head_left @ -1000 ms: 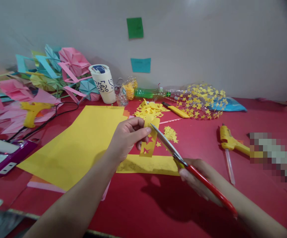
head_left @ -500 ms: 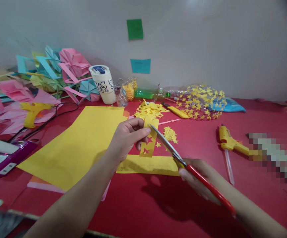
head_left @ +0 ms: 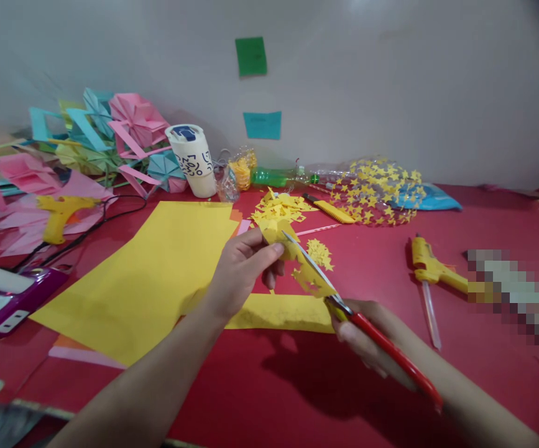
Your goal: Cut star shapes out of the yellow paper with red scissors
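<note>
Between the thumb and fingers of my left hand is a strip of yellow paper with star-shaped cutouts, tilted toward the right. My right hand grips red-handled scissors, their blades against the strip and looking closed or nearly so. Just beyond the strip lies a small heap of cut yellow stars. Behind my left hand is a pile of yellow paper scraps. Under both hands a long yellow paper strip lies flat on the red table.
Yellow sheets lie left over orange and pink paper. A yellow glue gun sits right, another glue gun left, near a purple device. Along the back are a white tumbler, a yellow cutter and a star-covered clear bottle.
The paper strip has turned, its lower end swinging right toward the scissors' pivot. The scissors' blades stay near the same spot, and both hands have barely moved.
</note>
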### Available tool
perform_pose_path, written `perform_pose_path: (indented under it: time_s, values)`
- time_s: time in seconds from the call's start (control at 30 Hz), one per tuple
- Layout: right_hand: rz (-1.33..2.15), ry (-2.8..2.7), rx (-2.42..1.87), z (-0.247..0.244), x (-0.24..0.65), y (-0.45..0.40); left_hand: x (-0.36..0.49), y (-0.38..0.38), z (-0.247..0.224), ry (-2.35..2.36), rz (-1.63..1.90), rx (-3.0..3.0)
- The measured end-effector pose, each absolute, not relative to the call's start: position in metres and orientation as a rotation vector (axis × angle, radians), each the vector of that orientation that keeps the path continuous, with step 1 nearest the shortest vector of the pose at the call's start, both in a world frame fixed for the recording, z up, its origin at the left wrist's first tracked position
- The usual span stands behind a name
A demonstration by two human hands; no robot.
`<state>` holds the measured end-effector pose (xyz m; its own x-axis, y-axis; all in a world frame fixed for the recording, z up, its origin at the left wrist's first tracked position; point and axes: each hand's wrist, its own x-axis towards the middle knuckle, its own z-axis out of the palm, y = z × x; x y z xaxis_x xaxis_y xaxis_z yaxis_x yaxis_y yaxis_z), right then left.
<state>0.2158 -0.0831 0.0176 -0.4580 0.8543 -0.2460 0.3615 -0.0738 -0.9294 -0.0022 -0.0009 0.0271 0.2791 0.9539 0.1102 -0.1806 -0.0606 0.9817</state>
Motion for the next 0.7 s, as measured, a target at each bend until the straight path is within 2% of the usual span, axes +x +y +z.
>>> perform_pose_path:
  time_s: [0.7]
  values:
    - [1.52,-1.707,-1.326,0.0187,0.2056,-0.0897,0.0077,-0.0079,0.0237,0.805,1.168,1.186]
